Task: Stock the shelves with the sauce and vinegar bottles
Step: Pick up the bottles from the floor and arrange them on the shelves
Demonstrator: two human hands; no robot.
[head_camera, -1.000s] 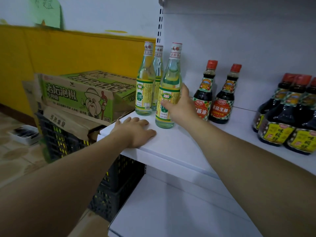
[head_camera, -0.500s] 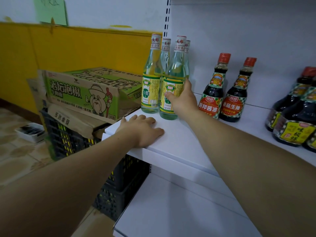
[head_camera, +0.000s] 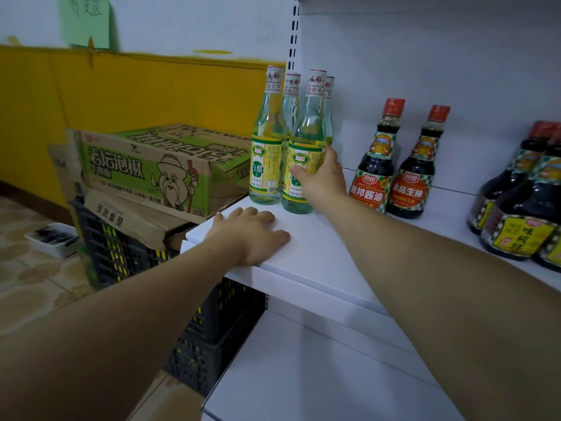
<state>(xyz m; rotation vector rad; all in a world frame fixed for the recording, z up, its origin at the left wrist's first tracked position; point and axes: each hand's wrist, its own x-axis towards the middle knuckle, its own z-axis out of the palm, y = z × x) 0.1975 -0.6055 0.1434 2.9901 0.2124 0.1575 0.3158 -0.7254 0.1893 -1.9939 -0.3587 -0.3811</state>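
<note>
White shelf [head_camera: 334, 262]: your right hand [head_camera: 323, 180] wraps near-right vinegar bottle [head_camera: 306, 132], likely aligning row; left hand [head_camera: 252, 235] flat on near edge, holding nothing, steadying you.

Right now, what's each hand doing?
Left hand: open, resting flat on the white shelf board.
Right hand: gripping the front clear glass vinegar bottle with yellow label.

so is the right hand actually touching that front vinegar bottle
Touching. The head view shows the right hand gripping the front vinegar bottle, its thumb lying across the label.
</note>
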